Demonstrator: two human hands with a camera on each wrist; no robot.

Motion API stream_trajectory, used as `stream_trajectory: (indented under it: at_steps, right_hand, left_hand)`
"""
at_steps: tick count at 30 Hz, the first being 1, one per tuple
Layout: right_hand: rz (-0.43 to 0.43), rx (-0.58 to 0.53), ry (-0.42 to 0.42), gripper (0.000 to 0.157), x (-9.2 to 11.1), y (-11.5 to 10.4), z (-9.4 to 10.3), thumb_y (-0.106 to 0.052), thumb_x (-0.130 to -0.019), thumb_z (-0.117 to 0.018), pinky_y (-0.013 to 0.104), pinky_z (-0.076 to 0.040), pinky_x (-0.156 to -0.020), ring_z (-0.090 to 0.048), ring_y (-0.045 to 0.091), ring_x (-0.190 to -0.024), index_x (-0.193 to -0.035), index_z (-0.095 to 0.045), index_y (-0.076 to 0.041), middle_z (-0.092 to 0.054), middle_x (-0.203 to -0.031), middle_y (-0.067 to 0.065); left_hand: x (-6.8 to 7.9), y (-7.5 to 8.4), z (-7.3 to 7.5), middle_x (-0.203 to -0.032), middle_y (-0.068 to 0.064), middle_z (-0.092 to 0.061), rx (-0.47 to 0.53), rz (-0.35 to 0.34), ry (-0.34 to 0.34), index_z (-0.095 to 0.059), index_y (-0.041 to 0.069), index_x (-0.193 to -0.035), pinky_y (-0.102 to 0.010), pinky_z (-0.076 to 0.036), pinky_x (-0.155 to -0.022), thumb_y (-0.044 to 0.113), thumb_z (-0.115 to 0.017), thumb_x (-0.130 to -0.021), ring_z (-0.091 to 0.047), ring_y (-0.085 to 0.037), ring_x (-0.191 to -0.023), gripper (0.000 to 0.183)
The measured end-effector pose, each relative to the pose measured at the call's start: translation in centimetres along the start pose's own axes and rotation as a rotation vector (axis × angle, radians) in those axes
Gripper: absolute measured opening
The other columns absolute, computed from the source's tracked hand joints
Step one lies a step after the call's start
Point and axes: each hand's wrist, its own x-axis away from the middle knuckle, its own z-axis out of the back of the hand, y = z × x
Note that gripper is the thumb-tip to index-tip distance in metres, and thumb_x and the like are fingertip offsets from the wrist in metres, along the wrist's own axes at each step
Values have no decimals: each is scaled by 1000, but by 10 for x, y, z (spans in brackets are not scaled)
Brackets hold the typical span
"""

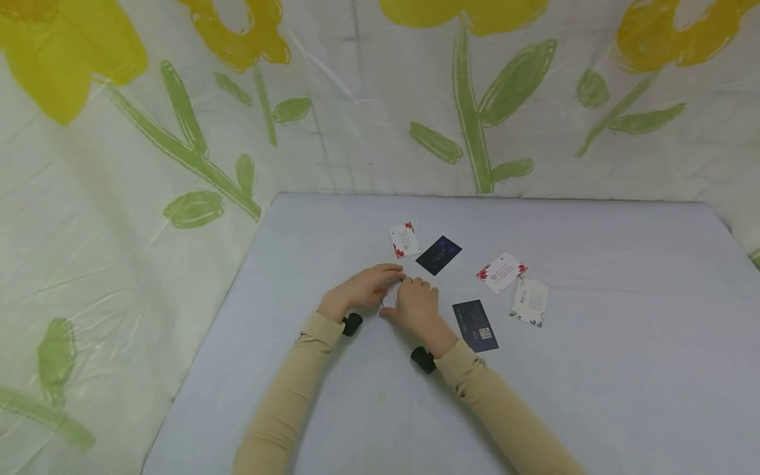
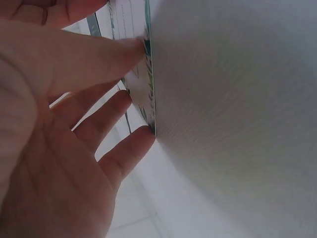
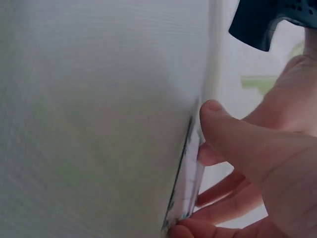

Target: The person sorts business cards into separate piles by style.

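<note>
Beige fabric sleeves reach up from the lower edge, each with a small black wrist-worn device at its cuff. Left hand and right hand meet over one thin white paper card with a green leafy border, which sits between them. The left pinches it, thumb on the near face and fingers behind; the right curls round the other end, thumb and fingertips at its edges. Whether it is one card or several together I cannot tell.

It looks light, fairly stiff and probably slick, so it should handle best by opposite edges with gentle pressure; a hard squeeze could bow it or crease a corner.

Just beside the right wrist lies a dark navy card with a QR square. Beyond the hands are a white card with red flowers and, close by, a navy card with violet spots. Farther right, a second red-flowered white card adjoins a white card with grey leaves. All lie on a pale lilac-grey tabletop, backed by white sheeting painted with yellow flowers.
</note>
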Motion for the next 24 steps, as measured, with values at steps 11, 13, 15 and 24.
stream_trajectory:
  at_steps: [11,13,15,24]
  right_hand:
    - [-94,-106,-68,68,-6,9,1,-54,-57,-74,52,-34,-75,-55,32,-80,-90,-52,1,-56,-85,17]
    - [-80,-139,-69,64,-7,13,1,-51,-55,-77,50,-35,-74,-54,31,-78,-87,-52,-1,-55,-82,14]
    - [-54,-176,-67,59,-7,18,2,-46,-53,-79,48,-35,-72,-53,28,-76,-84,-52,-4,-53,-80,10]
    - [52,-607,-5,16,-11,39,12,-6,-75,-65,28,-37,-57,-44,17,-66,-86,-53,-3,-50,-74,5]
  left_hand:
    - [2,-4,0,-116,-16,-47,110,1,22,-49,-6,-118,-33,-33,-94,-7,-56,-75,-44,-25,-109,43]
    - [3,-4,1,-112,-15,-48,141,22,26,-51,-6,-116,-32,-35,-91,-6,-59,-75,-46,-24,-104,42]
    - [4,-3,1,-109,-14,-49,156,51,35,-53,-5,-114,-31,-37,-88,-4,-61,-74,-47,-23,-100,40]
    - [15,-11,3,-95,-8,-54,291,161,231,-58,3,-97,-30,-43,-76,-2,-61,-79,-50,-20,-88,20]
